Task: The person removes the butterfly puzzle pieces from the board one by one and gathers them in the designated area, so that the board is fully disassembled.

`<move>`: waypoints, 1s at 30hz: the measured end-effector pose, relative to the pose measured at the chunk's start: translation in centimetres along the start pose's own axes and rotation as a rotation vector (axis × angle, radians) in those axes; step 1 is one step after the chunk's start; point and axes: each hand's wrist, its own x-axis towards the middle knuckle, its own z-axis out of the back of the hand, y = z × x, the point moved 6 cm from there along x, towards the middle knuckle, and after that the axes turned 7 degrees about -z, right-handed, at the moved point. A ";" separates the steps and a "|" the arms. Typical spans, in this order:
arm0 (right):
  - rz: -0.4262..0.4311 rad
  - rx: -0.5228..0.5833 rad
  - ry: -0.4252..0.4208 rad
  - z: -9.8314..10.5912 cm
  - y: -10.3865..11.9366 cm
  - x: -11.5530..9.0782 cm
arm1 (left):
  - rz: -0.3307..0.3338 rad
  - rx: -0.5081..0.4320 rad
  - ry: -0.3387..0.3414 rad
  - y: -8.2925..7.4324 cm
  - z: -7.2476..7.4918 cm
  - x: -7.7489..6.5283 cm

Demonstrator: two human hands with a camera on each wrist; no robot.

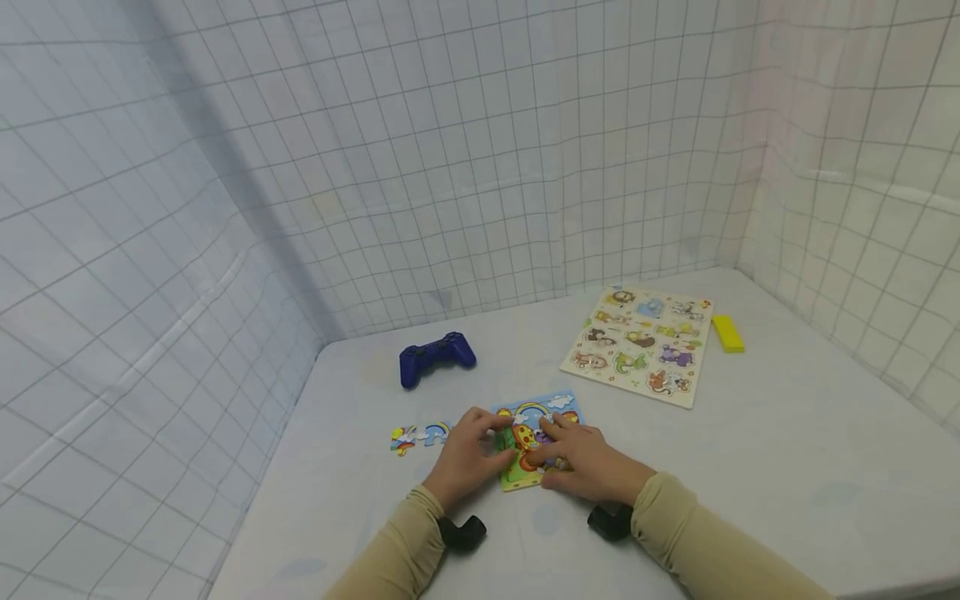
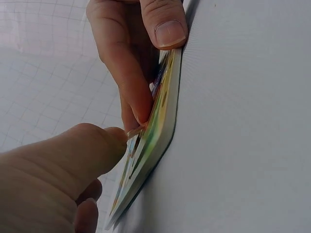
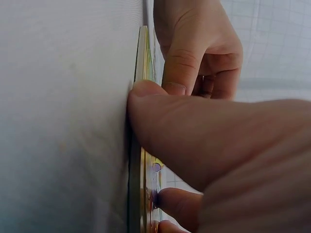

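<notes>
In the head view a small colourful jigsaw puzzle [image 1: 517,479] lies flat on the white table, its picture showing a rainbow and cartoon figures. My left hand [image 1: 468,457] is over its left side, thumb and index finger set around a puzzle piece. In the left wrist view the edge of this puzzle piece [image 2: 136,131] stands slightly raised at my thumb tip. My right hand [image 1: 592,458] lies over the right side, fingers extended and pressing on the picture, with the index fingertip close to the left thumb. The right thumb [image 3: 150,104] rests at the puzzle's front edge.
Loose puzzle pieces [image 1: 402,438] with rainbow prints lie left of my left hand. A dark blue game controller [image 1: 437,357] sits behind them. Back right are a wooden animal puzzle board [image 1: 637,340] and a yellow block [image 1: 727,333]. Grid-patterned curtains [image 1: 480,167] enclose the table.
</notes>
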 end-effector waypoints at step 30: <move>-0.017 0.027 0.016 0.1 0.0 -0.2 | -0.175 -0.066 -0.214 -1.1 3.3 -1.7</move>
